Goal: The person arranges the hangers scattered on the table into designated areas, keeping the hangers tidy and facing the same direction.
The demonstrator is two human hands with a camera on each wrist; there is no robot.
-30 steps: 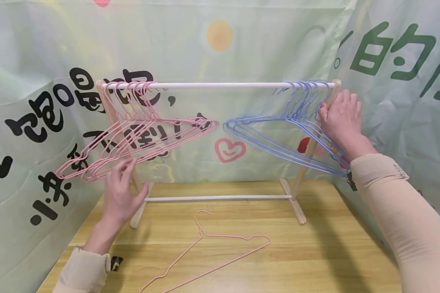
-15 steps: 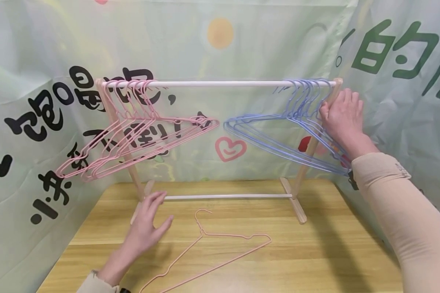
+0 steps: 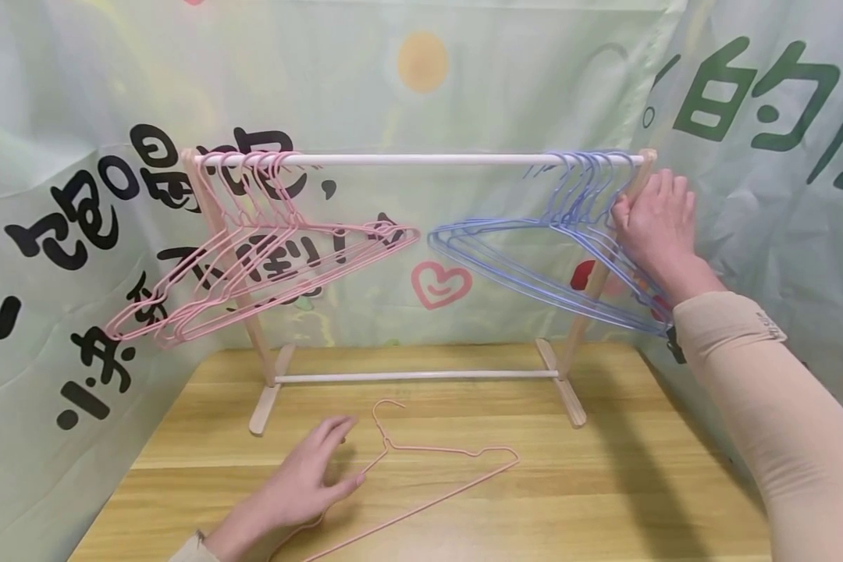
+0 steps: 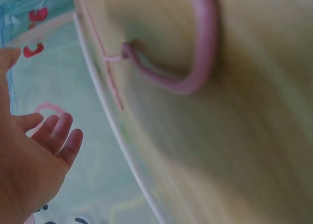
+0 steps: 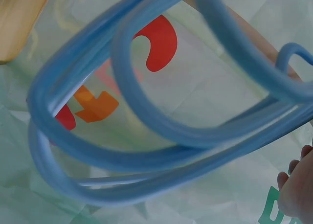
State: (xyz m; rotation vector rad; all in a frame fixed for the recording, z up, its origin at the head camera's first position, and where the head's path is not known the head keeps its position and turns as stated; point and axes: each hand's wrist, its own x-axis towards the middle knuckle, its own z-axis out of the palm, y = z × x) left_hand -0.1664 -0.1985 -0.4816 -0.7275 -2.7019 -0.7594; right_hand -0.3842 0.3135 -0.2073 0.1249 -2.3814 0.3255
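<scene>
A pink wire hanger (image 3: pixel 432 449) lies on the wooden table, its hook toward the rack. My left hand (image 3: pixel 298 480) hovers over its left arm with fingers spread and nothing held; in the left wrist view one hanger end (image 4: pixel 208 43) looms close to the camera. At the right, my right hand (image 3: pixel 656 226) grips the top of the rack's wooden post (image 3: pixel 578 336), just behind the blue hangers (image 3: pixel 560 227). The right wrist view is mostly filled by blue hanger ends (image 5: pixel 137 160). Pink hangers (image 3: pixel 291 228) hang bunched at the left of the white rail (image 3: pixel 421 160).
The rack stands on two wooden feet (image 3: pixel 571 402) joined by a low white bar (image 3: pixel 414 377). Behind it and along both sides hangs a printed pale-green cloth (image 3: pixel 365 78). Wooden table surface (image 3: pixel 534 515) extends in front of the rack.
My left hand has moved down and right, from beside the hanging pink hangers to over the pink hanger on the table. My right hand stays at the post.
</scene>
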